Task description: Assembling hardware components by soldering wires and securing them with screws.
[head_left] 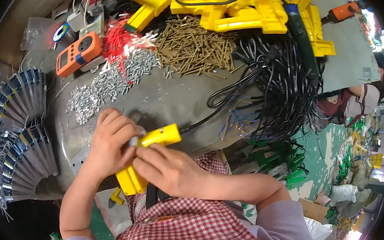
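Note:
A yellow plastic tool housing (163, 136) is held in front of my body, just off the near edge of the metal bench. My right hand (171, 171) wraps round its middle from the right. The fingers of my left hand (113, 143) are bent against its left side, at a small whitish-grey piece (137, 137) that I cannot make out. The lower end of the housing (131, 181) shows below my hands. A black power cord (201, 122) runs from its right tip toward a cord bundle.
The bench (171, 97) carries nuts (83, 103), small screws (125, 75), long brass-coloured screws (194, 44), red and white pieces (119, 36), an orange meter (80, 53), yellow housings (242, 14) and black cords (281, 86). Grey parts with wires (26, 160) fan out left. Another person (360, 105) sits far right.

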`<act>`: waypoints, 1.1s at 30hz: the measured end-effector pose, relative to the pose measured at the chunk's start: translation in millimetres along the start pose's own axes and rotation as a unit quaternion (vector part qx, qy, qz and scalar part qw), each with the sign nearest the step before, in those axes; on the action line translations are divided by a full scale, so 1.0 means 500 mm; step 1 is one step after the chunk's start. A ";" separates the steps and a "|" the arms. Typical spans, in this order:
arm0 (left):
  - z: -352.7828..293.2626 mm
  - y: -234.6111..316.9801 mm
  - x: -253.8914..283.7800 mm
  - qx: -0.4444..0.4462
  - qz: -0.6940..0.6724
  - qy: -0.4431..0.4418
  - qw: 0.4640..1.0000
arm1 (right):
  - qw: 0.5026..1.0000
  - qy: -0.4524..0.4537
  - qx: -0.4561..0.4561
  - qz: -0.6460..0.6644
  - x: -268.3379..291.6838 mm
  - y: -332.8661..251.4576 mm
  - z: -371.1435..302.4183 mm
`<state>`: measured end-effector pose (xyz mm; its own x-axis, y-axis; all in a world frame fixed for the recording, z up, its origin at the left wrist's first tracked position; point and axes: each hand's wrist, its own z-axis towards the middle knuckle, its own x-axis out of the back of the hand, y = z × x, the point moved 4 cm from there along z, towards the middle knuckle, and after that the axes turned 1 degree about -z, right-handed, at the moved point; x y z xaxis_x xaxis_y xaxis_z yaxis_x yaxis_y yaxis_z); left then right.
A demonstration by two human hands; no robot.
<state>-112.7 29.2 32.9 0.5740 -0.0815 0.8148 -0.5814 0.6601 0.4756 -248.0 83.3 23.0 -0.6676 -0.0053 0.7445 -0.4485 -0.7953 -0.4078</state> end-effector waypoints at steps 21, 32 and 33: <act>0.012 0.054 -0.056 0.092 0.008 -0.072 0.993 | 0.857 0.154 -0.412 -0.268 0.524 0.393 -0.095; 0.025 0.040 -0.069 0.118 0.035 -0.082 0.989 | 0.879 0.227 -0.116 0.402 0.139 0.139 0.093; 0.023 0.040 -0.070 0.125 0.033 -0.076 0.989 | 0.869 0.228 -0.108 0.426 0.124 0.132 0.098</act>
<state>-150.9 36.6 17.7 0.4479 -0.1682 0.8781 -0.7500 0.4641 0.4714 -289.5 0.8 68.2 -0.9558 -0.2563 -0.1443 0.2568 -0.4879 -0.8343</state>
